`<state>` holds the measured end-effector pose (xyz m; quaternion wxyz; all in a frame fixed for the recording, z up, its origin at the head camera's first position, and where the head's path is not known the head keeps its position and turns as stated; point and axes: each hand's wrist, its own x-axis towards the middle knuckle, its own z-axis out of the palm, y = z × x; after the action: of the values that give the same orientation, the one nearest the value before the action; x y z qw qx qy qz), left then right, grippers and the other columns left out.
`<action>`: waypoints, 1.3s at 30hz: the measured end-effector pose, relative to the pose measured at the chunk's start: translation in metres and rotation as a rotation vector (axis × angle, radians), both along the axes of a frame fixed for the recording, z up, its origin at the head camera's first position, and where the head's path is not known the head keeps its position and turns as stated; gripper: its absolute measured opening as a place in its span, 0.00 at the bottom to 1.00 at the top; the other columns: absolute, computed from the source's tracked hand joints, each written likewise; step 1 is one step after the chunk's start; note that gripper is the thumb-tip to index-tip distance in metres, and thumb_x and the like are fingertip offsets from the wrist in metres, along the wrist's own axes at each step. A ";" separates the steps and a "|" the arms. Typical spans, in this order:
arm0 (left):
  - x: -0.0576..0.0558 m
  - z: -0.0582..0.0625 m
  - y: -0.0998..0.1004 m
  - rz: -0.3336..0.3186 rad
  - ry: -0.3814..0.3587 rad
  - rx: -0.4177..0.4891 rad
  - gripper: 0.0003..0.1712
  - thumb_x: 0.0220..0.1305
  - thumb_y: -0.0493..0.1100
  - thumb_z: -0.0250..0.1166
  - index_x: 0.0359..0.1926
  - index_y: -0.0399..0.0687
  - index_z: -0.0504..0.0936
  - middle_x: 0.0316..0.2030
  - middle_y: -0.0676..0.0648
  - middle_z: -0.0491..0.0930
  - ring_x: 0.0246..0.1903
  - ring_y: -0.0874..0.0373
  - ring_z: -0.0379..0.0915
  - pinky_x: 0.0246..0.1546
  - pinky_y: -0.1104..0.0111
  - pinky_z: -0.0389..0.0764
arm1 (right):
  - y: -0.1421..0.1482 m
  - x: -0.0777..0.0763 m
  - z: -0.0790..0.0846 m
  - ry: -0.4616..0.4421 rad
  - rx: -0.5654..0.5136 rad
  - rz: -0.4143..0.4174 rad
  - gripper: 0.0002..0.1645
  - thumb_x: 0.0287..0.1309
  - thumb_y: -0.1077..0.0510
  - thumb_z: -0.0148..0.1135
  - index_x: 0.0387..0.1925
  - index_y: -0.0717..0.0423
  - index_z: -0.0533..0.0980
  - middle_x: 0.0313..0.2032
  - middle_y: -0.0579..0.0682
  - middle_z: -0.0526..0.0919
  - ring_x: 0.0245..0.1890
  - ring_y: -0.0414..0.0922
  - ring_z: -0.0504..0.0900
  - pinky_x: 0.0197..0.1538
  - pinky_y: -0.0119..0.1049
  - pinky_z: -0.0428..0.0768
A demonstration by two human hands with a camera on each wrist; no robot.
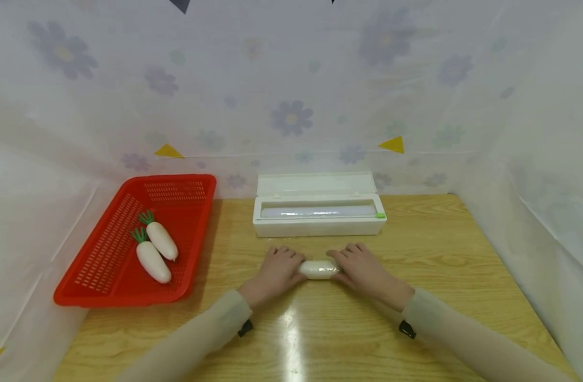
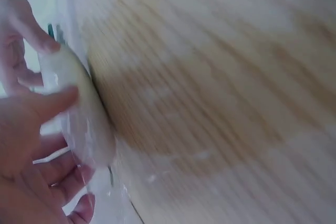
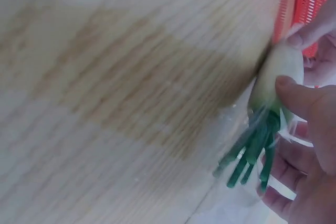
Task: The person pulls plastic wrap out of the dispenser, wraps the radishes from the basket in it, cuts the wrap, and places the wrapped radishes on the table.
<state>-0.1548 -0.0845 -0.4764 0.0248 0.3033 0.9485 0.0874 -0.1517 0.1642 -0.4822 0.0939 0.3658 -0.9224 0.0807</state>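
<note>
A white radish [image 1: 320, 269] lies crosswise on the table, wrapped in clear cling film that shines on its surface. My left hand [image 1: 278, 271] holds its root end, with the thumb on the near side and the fingers curled over the far side. At the leafy end, my right hand [image 1: 364, 271] grips it the same way. Green stalks [image 3: 257, 148] stick out past the right hand in the right wrist view, with loose film [image 3: 286, 129] around them. In the left wrist view, film also hangs beyond the thin root tip [image 2: 111, 177].
Behind the hands stands a white cling film box [image 1: 320, 228], lid raised, a roll inside and a green piece at its right end. To the left, a red basket [image 1: 196, 254] holds two radishes [image 1: 153, 261]. Patterned sheeting [image 1: 291, 69] encloses the wooden table [image 1: 348, 345].
</note>
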 end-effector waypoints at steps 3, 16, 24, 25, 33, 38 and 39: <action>0.001 0.000 -0.002 -0.035 -0.019 -0.030 0.27 0.56 0.63 0.63 0.51 0.54 0.77 0.48 0.54 0.78 0.47 0.57 0.67 0.48 0.61 0.62 | 0.003 0.002 -0.002 -0.009 -0.036 0.029 0.29 0.54 0.42 0.64 0.53 0.52 0.73 0.41 0.45 0.83 0.38 0.44 0.73 0.48 0.44 0.68; 0.004 0.002 -0.003 -0.058 0.052 -0.020 0.24 0.57 0.58 0.65 0.49 0.55 0.69 0.44 0.53 0.81 0.45 0.56 0.68 0.48 0.59 0.61 | 0.000 0.007 -0.001 0.072 0.006 0.053 0.34 0.50 0.35 0.64 0.48 0.56 0.76 0.49 0.52 0.76 0.52 0.51 0.71 0.56 0.50 0.65; 0.003 0.000 -0.003 -0.026 0.131 -0.027 0.27 0.54 0.66 0.63 0.46 0.55 0.77 0.61 0.48 0.68 0.58 0.52 0.61 0.53 0.55 0.59 | -0.003 0.004 -0.006 0.030 0.023 -0.008 0.41 0.51 0.30 0.59 0.52 0.58 0.75 0.49 0.53 0.75 0.52 0.51 0.68 0.59 0.50 0.62; 0.003 0.000 -0.003 -0.025 0.137 -0.022 0.27 0.54 0.66 0.62 0.46 0.54 0.77 0.61 0.48 0.68 0.58 0.52 0.60 0.53 0.56 0.60 | -0.003 0.003 -0.007 0.033 0.021 -0.016 0.41 0.51 0.29 0.58 0.52 0.58 0.75 0.49 0.53 0.75 0.52 0.51 0.69 0.58 0.50 0.63; -0.006 -0.007 0.001 0.016 0.128 -0.032 0.37 0.55 0.67 0.60 0.58 0.48 0.75 0.51 0.48 0.71 0.52 0.52 0.61 0.49 0.58 0.62 | -0.006 -0.012 -0.016 0.050 -0.010 -0.059 0.44 0.51 0.27 0.55 0.52 0.59 0.75 0.46 0.54 0.75 0.49 0.51 0.71 0.54 0.50 0.67; -0.012 -0.011 0.000 0.039 0.077 0.001 0.37 0.57 0.63 0.61 0.62 0.47 0.72 0.44 0.50 0.72 0.47 0.54 0.62 0.48 0.58 0.63 | -0.009 -0.019 -0.014 0.048 -0.002 -0.044 0.40 0.56 0.32 0.55 0.55 0.61 0.74 0.40 0.51 0.74 0.44 0.49 0.71 0.52 0.49 0.67; -0.013 -0.011 0.000 0.043 0.064 0.021 0.37 0.56 0.62 0.63 0.62 0.47 0.72 0.43 0.50 0.72 0.46 0.54 0.62 0.48 0.58 0.63 | -0.009 -0.020 -0.013 0.042 0.001 -0.038 0.39 0.57 0.33 0.55 0.56 0.60 0.73 0.38 0.50 0.73 0.42 0.48 0.70 0.52 0.48 0.67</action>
<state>-0.1678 -0.0847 -0.4878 -0.0106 0.2858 0.9542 0.0879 -0.1716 0.1548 -0.4955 0.1144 0.3497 -0.9272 0.0707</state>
